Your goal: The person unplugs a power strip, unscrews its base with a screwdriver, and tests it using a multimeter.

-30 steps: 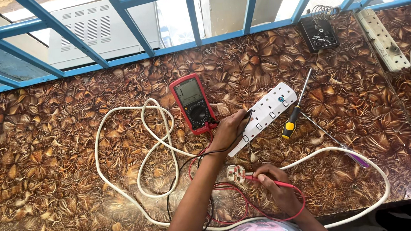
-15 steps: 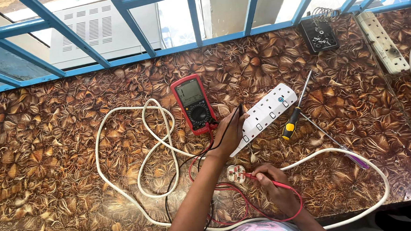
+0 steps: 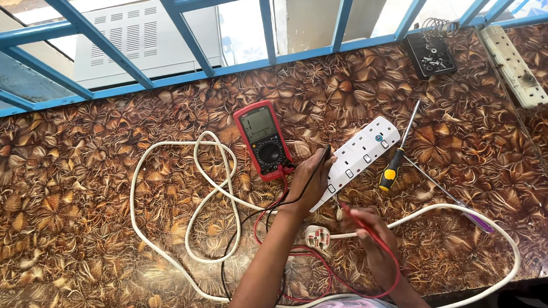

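Since a second earlier, left hand (image 3: pixel 308 182) had slid off the near end of the power strip (image 3: pixel 357 159) toward the meter; right hand barely shifted. Left hand pinched the black probe (image 3: pixel 322 162), tip raised beside the strip's left edge. Right hand (image 3: pixel 371 237) gripped the red probe (image 3: pixel 357 222), tip pointing up toward the strip's near end. White plug (image 3: pixel 318 237) lay just left of the right hand, pins up. Red multimeter (image 3: pixel 264 139) sat just left of the strip. Yellow-handled screwdriver (image 3: pixel 397 157) lay right of the strip. White cable (image 3: pixel 183 202) looped over the patterned table (image 3: pixel 70 202).
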